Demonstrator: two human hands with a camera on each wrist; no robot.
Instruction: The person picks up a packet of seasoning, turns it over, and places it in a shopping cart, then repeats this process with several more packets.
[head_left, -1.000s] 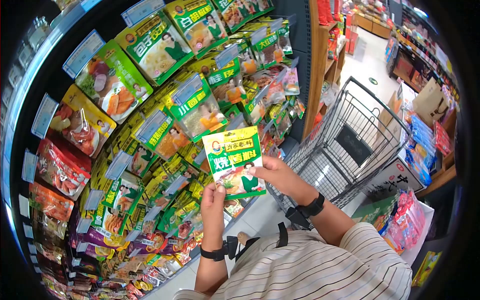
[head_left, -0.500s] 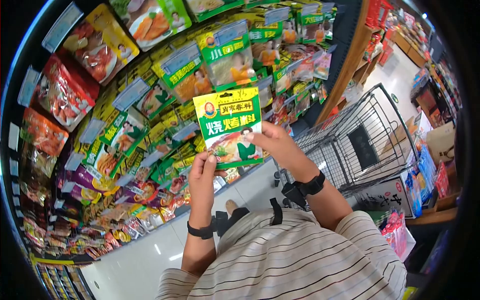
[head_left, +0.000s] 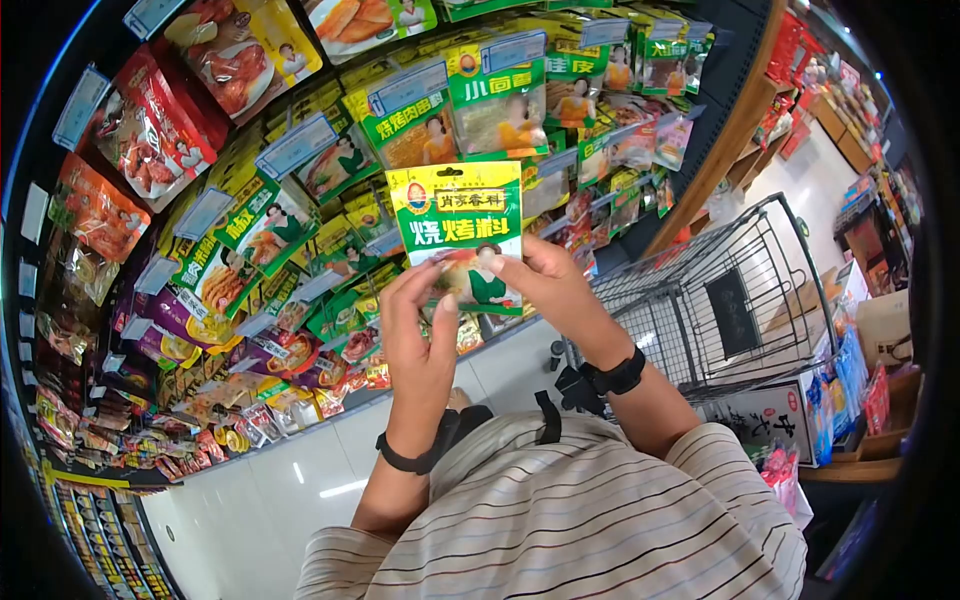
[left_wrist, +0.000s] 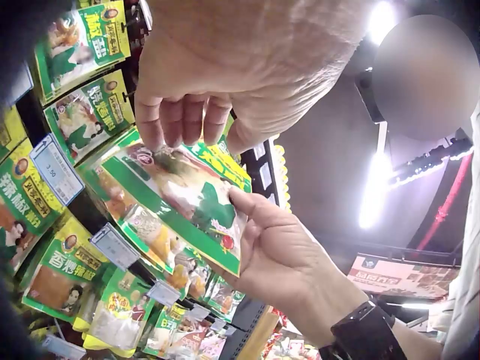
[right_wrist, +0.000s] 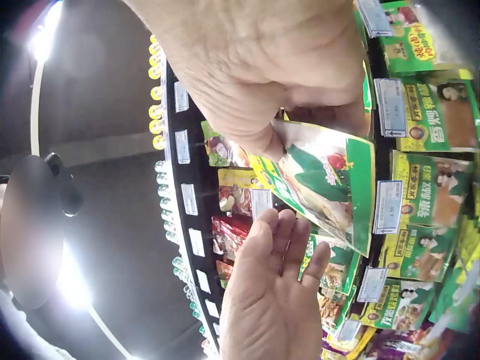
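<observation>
A green and yellow seasoning packet (head_left: 462,205) is held upright before the shelf, its printed front towards the head camera. My right hand (head_left: 562,300) pinches its right side, thumb on the front and fingers behind. At the lower left of the packet is my left hand (head_left: 415,325), thumb spread from the fingers. In the right wrist view that left hand (right_wrist: 274,307) has its palm turned up and fingers loosely extended beside the packet (right_wrist: 322,184). The left wrist view shows its fingertips right at the packet's edge, with the right hand (left_wrist: 281,244) gripping the opposite side.
Seasoning packets (head_left: 495,100) hang in rows on the shelf, with price tags (head_left: 297,143) in front. A wire shopping cart (head_left: 710,300) stands to the right, near a white box (head_left: 765,420). Tiled floor (head_left: 240,510) lies below at the left.
My left hand has loosened from the packet's lower left corner, and its fingers have spread. My right hand keeps its pinch. The packet sits higher in view, and the head view has shifted.
</observation>
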